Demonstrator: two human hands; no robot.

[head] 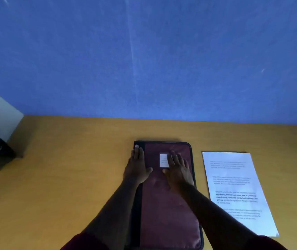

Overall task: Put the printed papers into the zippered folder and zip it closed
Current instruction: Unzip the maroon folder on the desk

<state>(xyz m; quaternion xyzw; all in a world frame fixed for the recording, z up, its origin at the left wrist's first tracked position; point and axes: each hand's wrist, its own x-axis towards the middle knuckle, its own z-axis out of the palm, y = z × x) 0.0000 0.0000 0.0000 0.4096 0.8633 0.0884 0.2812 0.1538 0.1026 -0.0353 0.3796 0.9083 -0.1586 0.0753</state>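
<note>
Two bare forearms are showing from the bottom edge, ending in the left hand [138, 168] and the right hand [178, 170]. The person is wearing dark maroon sleeves [85, 242], which are ending well above the wrists. Neither wrist nor any finger is carrying anything.

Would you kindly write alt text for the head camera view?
Both hands, left hand and right hand, rest flat on a closed maroon zippered fabric folder lying on a yellow wooden desk. White printed papers lie on the desk beside the folder's right edge, before a blue wall.
</note>
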